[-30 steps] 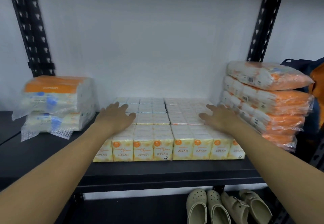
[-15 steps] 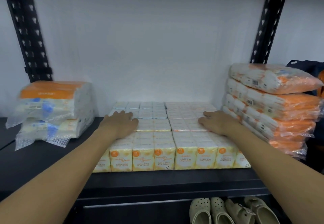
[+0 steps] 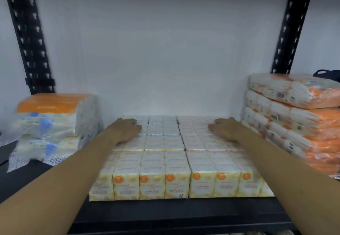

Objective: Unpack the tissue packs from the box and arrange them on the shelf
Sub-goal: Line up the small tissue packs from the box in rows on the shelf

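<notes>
A white wall stands behind a black shelf [image 3: 165, 214]. In the middle lies a flat block of small tissue packs [image 3: 165, 161], seven across the front row, labelled "MINI TISSUE". The left hand [image 3: 125, 130] and right hand [image 3: 225, 129] lie open and flat on its back rows. Two big packs [image 3: 53, 122] are stacked at left, four orange packs [image 3: 298, 124] at right.

pack print [image 3: 151, 191]: blurred, I can't read it
orange stack [image 3: 298, 124]: cut off by right edge
left fingers [image 3: 133, 124]: curled, tips hidden from me
</notes>
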